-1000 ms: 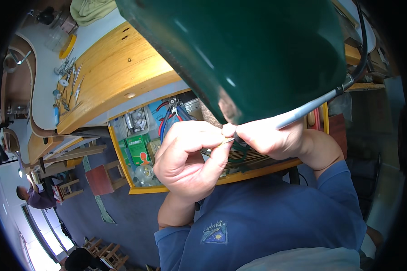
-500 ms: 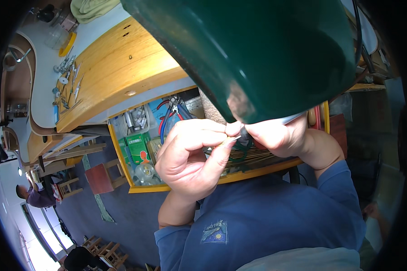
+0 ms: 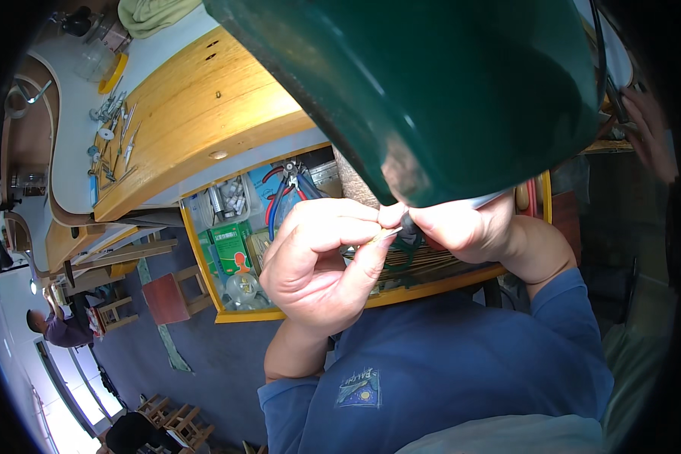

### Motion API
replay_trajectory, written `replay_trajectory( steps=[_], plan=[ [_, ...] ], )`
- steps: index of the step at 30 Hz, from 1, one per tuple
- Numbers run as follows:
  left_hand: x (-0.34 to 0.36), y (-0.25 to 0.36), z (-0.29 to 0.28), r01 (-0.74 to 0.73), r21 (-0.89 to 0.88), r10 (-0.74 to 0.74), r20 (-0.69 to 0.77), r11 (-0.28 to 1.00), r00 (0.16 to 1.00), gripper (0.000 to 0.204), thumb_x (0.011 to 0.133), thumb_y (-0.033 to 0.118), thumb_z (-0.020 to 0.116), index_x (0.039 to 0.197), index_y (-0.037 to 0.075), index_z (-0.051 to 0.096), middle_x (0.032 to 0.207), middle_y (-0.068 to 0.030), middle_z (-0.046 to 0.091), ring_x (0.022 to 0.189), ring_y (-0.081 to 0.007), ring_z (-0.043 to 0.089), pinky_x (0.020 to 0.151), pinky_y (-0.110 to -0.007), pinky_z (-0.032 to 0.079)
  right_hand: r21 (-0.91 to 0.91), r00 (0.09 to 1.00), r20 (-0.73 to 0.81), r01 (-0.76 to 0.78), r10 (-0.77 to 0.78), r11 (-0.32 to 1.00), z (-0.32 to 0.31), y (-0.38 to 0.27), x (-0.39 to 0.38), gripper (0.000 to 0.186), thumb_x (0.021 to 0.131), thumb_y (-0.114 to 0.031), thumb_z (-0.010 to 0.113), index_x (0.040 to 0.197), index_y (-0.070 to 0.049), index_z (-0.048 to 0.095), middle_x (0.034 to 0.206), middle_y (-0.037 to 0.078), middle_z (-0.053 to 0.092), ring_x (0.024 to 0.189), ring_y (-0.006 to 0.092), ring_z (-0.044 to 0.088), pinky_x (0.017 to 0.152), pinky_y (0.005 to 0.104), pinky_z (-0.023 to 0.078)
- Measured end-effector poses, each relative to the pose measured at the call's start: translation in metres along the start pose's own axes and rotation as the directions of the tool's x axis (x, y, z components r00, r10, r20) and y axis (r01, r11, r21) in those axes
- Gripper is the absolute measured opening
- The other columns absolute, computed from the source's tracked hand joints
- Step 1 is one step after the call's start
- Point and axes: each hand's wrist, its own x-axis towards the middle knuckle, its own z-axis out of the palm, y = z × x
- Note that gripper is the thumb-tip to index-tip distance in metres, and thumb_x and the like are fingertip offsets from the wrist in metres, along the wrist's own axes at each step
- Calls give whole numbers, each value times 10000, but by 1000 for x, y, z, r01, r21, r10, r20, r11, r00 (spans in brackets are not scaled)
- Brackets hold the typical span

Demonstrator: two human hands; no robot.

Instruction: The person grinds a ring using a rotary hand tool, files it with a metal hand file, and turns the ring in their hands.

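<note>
In the head view, the left hand (image 3: 314, 268) pinches a small, thin workpiece (image 3: 388, 233) between thumb and fingertips above the open drawer (image 3: 431, 291); its outline is indistinct. The right hand (image 3: 461, 231) is curled around a dark-tipped tool (image 3: 409, 225), mostly covered, the green lampshade (image 3: 446, 98) hiding several fingers.
</note>
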Motion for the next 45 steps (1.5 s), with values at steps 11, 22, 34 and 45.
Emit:
replay_trajectory(
  steps=[11,22,34,45],
  plan=[
    [0,-1,-2,-5,25,5,-3,1000,1000,190,758,-135,771,905,-32,709,945,-161,725,840,-179,689,698,-253,543,-7,999,-7,36,-36,999,2,2,0,248,787,-55,831,895,52,635,850,145,719,782,164,697,715,289,570],
    [2,1,-1,-11,27,11,-11,1000,1000,189,747,-133,776,893,-30,712,923,-157,728,839,-189,693,698,-263,550,-23,999,-11,43,-44,999,2,1,1,237,793,-58,828,895,52,646,841,135,722,772,154,695,709,284,568],
    [3,2,-2,-23,65,24,-13,998,1000,201,729,-128,786,885,-21,718,892,-138,715,808,-187,682,697,-274,540,110,998,11,53,-55,992,1,5,1,296,798,-56,847,956,40,617,881,141,722,806,159,699,729,296,572],
    [4,2,-2,-48,85,49,-4,995,999,199,729,-127,784,882,-18,719,890,-129,713,802,-179,674,685,-265,528,192,957,64,267,-284,944,-3,32,5,342,789,-40,851,997,42,592,895,143,720,812,165,707,733,300,578]
  ],
)
